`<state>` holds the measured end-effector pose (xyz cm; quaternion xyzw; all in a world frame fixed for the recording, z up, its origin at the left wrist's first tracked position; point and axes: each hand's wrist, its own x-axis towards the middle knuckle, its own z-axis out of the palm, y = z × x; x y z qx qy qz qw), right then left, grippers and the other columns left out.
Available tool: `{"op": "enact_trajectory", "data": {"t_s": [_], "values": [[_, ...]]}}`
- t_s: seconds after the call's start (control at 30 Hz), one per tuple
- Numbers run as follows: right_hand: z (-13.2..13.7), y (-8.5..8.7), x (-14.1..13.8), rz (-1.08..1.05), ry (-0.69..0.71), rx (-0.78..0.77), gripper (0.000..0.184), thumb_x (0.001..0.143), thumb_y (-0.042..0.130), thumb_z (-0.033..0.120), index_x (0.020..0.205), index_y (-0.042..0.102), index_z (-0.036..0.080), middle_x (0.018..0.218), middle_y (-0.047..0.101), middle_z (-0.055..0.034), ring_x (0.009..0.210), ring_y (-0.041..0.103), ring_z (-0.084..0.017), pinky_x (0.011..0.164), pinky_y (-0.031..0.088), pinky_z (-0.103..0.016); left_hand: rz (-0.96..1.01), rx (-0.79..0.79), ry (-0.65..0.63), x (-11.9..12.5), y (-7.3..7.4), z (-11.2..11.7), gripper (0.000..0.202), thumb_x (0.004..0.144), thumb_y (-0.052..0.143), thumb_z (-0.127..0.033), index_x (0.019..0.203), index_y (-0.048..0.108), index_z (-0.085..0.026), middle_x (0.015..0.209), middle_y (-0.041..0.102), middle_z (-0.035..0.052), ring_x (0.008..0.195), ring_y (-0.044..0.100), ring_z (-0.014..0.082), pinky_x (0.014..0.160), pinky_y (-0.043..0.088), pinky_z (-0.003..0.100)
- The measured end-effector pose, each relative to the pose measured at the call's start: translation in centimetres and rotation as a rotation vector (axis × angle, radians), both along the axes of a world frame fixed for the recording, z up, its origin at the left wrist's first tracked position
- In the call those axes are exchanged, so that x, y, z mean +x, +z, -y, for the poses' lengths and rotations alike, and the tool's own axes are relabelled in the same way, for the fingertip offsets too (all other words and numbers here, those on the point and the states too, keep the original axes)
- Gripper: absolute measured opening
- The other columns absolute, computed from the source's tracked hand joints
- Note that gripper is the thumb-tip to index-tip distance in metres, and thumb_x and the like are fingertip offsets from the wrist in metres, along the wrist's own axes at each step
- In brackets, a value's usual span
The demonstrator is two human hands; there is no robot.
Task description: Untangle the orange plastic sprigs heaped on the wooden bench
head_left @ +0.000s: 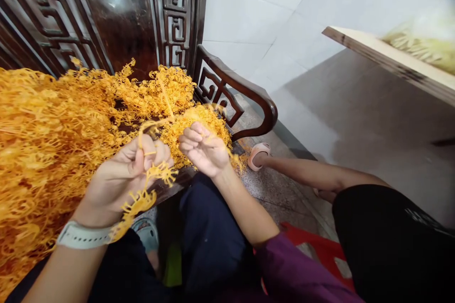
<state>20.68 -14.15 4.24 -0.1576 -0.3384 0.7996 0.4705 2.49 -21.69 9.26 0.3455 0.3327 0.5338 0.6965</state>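
A big heap of orange plastic sprigs [46, 137] covers the dark carved wooden bench [234, 94] at the left. My left hand [124, 177] is closed around a small orange sprig [156, 173] that hangs down below my fingers toward a white wristband [83, 235]. My right hand [204, 149] is just to its right, palm up, fingers curled on orange strands [202, 120] that lead into the heap. Both hands hover over my dark-trousered lap.
Another person's bare leg [320, 175] stretches across the floor at the right, foot in a pink sandal [258, 154]. A red stool [316, 246] sits under them. A wooden board [387, 57] with pale yellow sprigs stands at the upper right. White tiled wall behind.
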Motion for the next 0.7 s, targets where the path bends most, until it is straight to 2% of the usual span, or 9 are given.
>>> {"op": "enact_trajectory", "data": {"t_s": [0.1, 0.2, 0.27, 0.33, 0.4, 0.43, 0.53, 0.6, 0.7], "values": [[-1.4, -0.9, 0.9, 0.061, -0.125, -0.106, 0.038, 0.068, 0.087, 0.021, 0.089, 0.055, 0.023, 0.077, 0.049, 0.0028, 0.066, 0.039, -0.013, 0.065, 0.041, -0.030, -0.003, -0.028, 0.147, -0.9, 0.7, 0.0, 0.029, 0.085, 0.088, -0.038, 0.074, 0.067, -0.022, 0.075, 0.052, 0.0038, 0.070, 0.051, 0.0168, 0.057, 0.050, 0.026], [-2.7, -1.9, 1.7, 0.201, -0.296, -0.234, 0.038, 0.071, 0.087, 0.018, 0.102, 0.065, 0.021, 0.084, 0.062, 0.0021, 0.070, 0.052, -0.011, 0.065, 0.045, -0.025, -0.023, -0.119, 0.364, -1.8, 0.4, -1.1, 0.018, 0.096, 0.074, -0.029, 0.080, 0.070, -0.022, 0.077, 0.053, 0.0037, 0.064, 0.052, 0.0147, 0.050, 0.049, 0.023], [-3.6, -2.7, 2.2, 0.312, -0.431, -0.222, 0.044, 0.070, 0.085, 0.016, 0.111, 0.069, 0.022, 0.092, 0.065, 0.0011, 0.077, 0.059, -0.011, 0.067, 0.049, -0.023, -0.032, -0.154, 0.439, -2.3, -0.1, -1.8, 0.016, 0.098, 0.071, -0.024, 0.082, 0.072, -0.021, 0.076, 0.055, 0.0027, 0.062, 0.051, 0.0131, 0.051, 0.049, 0.022], [-4.4, -3.3, 2.6, 0.475, -0.538, -0.157, 0.050, 0.070, 0.078, 0.016, 0.119, 0.070, 0.023, 0.112, 0.068, -0.0034, 0.084, 0.061, -0.011, 0.067, 0.051, -0.022, -0.034, -0.131, 0.467, -2.6, -0.5, -2.2, 0.013, 0.096, 0.075, -0.023, 0.084, 0.074, -0.020, 0.077, 0.059, 0.0009, 0.064, 0.051, 0.0119, 0.054, 0.049, 0.022], [-4.8, -3.8, 2.9, 0.611, -0.572, -0.107, 0.051, 0.072, 0.074, 0.018, 0.123, 0.070, 0.022, 0.130, 0.067, -0.0087, 0.084, 0.062, -0.011, 0.064, 0.050, -0.022, -0.042, -0.095, 0.487, -2.6, -0.7, -2.3, 0.012, 0.094, 0.080, -0.022, 0.083, 0.074, -0.019, 0.078, 0.061, -0.0002, 0.066, 0.051, 0.0113, 0.056, 0.047, 0.021], [-4.9, -3.9, 3.0, 0.649, -0.564, -0.091, 0.050, 0.073, 0.073, 0.021, 0.123, 0.070, 0.020, 0.132, 0.067, -0.0102, 0.082, 0.062, -0.011, 0.062, 0.049, -0.022, -0.050, -0.081, 0.498, -2.5, -0.7, -2.3, 0.013, 0.093, 0.080, -0.020, 0.081, 0.073, -0.019, 0.079, 0.062, 0.0000, 0.066, 0.050, 0.0111, 0.055, 0.044, 0.021], [-4.5, -3.7, 2.8, 0.675, -0.518, -0.027, 0.043, 0.074, 0.075, 0.027, 0.116, 0.073, 0.018, 0.117, 0.071, -0.0077, 0.076, 0.063, -0.011, 0.057, 0.047, -0.023, -0.082, -0.072, 0.490, -2.1, -0.7, -2.3, 0.018, 0.097, 0.071, -0.013, 0.079, 0.071, -0.017, 0.081, 0.059, 0.0011, 0.063, 0.041, 0.0107, 0.049, 0.036, 0.020], [-3.9, -3.3, 2.3, 0.679, -0.510, 0.041, 0.032, 0.076, 0.077, 0.031, 0.106, 0.074, 0.019, 0.106, 0.072, -0.0037, 0.068, 0.059, -0.009, 0.053, 0.044, -0.023, -0.107, -0.079, 0.483, -1.8, -0.8, -2.5, 0.024, 0.101, 0.063, -0.011, 0.079, 0.070, -0.017, 0.081, 0.054, 0.0011, 0.061, 0.036, 0.0112, 0.047, 0.032, 0.019], [-2.3, -2.2, 1.2, 0.657, -0.475, 0.230, 0.022, 0.087, 0.075, 0.040, 0.096, 0.071, 0.021, 0.085, 0.069, 0.0007, 0.058, 0.051, -0.008, 0.051, 0.040, -0.025, -0.143, -0.053, 0.482, -1.4, -1.4, -2.6, 0.026, 0.103, 0.059, -0.011, 0.081, 0.071, -0.018, 0.083, 0.054, 0.0020, 0.066, 0.040, 0.0118, 0.054, 0.037, 0.018]]}}
